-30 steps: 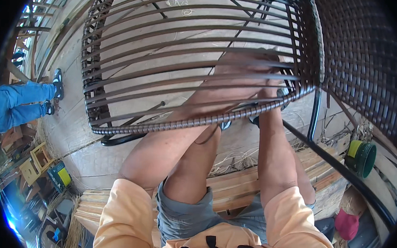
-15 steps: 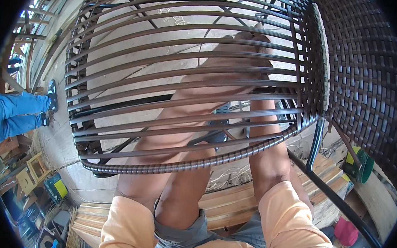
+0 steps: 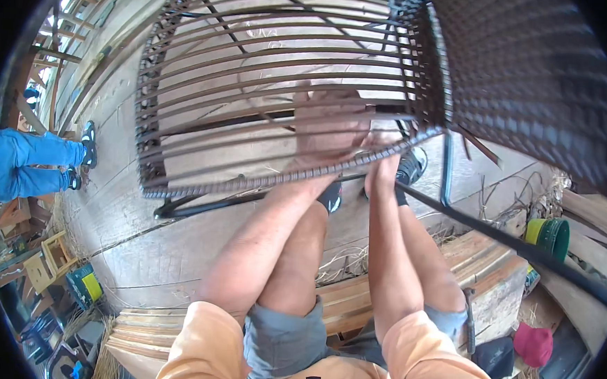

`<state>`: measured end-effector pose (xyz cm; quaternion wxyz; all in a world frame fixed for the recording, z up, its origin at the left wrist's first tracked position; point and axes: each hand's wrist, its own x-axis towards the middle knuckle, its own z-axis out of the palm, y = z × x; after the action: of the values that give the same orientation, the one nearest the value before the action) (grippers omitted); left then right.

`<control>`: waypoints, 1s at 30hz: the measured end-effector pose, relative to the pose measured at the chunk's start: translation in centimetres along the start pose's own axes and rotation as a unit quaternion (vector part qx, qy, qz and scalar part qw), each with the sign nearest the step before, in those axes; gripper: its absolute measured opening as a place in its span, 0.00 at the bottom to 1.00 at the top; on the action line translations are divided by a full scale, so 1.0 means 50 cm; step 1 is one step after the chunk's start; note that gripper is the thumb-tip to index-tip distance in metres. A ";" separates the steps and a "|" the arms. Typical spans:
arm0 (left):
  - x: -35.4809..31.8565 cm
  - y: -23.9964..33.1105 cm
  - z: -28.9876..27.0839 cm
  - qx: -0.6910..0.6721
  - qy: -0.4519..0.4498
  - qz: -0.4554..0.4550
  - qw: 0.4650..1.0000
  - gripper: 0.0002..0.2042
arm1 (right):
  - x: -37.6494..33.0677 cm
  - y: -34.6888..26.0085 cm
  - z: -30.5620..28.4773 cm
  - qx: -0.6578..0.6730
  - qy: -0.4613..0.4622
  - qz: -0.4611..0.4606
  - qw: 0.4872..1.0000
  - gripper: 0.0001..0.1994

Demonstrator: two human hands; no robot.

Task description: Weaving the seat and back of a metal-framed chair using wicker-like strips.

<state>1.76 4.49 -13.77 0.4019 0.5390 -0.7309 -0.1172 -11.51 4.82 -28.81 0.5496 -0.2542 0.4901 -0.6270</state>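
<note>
A chair frame (image 3: 291,169) stands in front of me, with dark brown flat strips (image 3: 255,68) stretched across its seat and gaps between them. My left hand (image 3: 330,125) is under the strips, behind the wrapped front rail, and shows only through the gaps. Beside it, my right hand (image 3: 382,149) is close to the same rail, near the right corner of the seat. Motion blur and the strips hide the fingers of both hands, and I cannot make out anything held. At the right rises a tightly woven brown panel (image 3: 525,85), joined to the seat.
Black metal legs (image 3: 495,232) slant to the lower right. Stacked planks (image 3: 352,304) lie beneath me. A green bucket (image 3: 554,239) and a pink cloth item (image 3: 534,344) are at the right. Another person's blue-trousered legs (image 3: 34,159) stand at the left, near wooden pieces (image 3: 52,257).
The chair has shifted away from me, and its right side has swung leftward. Both my hands have drawn back toward the front rail, the left one leaving the far strips.
</note>
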 end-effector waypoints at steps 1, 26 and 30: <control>-0.017 0.031 -0.003 0.179 0.065 0.054 0.980 0.07 | -0.071 -0.042 -0.002 -0.077 0.000 0.121 0.990 0.11; -1.246 0.456 -0.770 0.341 -0.360 -0.487 0.719 0.15 | -0.282 -0.337 0.064 -0.286 -0.082 -0.020 0.954 0.15; -0.888 0.369 -0.584 0.273 -0.152 -0.303 0.900 0.11 | -0.272 -0.367 0.067 -0.347 -0.102 -0.065 0.930 0.16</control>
<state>14.04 58.52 -4.10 0.0682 0.7988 -0.5875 -0.1101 -13.10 14.90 -8.12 0.4324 -0.5232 0.6002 -0.4231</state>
